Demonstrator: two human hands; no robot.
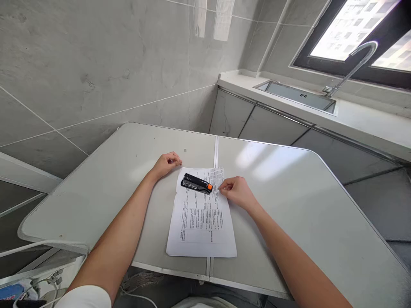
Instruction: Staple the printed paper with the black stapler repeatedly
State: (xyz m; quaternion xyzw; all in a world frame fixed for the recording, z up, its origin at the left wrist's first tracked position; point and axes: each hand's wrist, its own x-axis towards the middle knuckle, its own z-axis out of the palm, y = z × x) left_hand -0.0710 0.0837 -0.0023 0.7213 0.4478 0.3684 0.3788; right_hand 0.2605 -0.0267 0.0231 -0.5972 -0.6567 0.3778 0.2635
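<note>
A black stapler point(195, 183) with an orange end lies on the upper part of a printed sheet of paper point(201, 246), pointing down to the right. At the sheet's upper right is a smaller patch of printed paper point(218, 176); I cannot tell whether it is a separate piece or a folded corner. My left hand point(166, 164) is closed in a pinch by the sheet's top left corner, and what its fingertips hold is not clear. Further right, my right hand point(236, 191) pinches at the paper's right edge, beside the stapler's orange end.
The paper rests on a light folding table point(282, 205) with a seam down its middle. Small dark staples point(185, 150) lie beyond the left hand. A white cable point(41, 244) crosses the table's left front edge. Behind stand a tiled wall and a counter with a sink point(298, 97).
</note>
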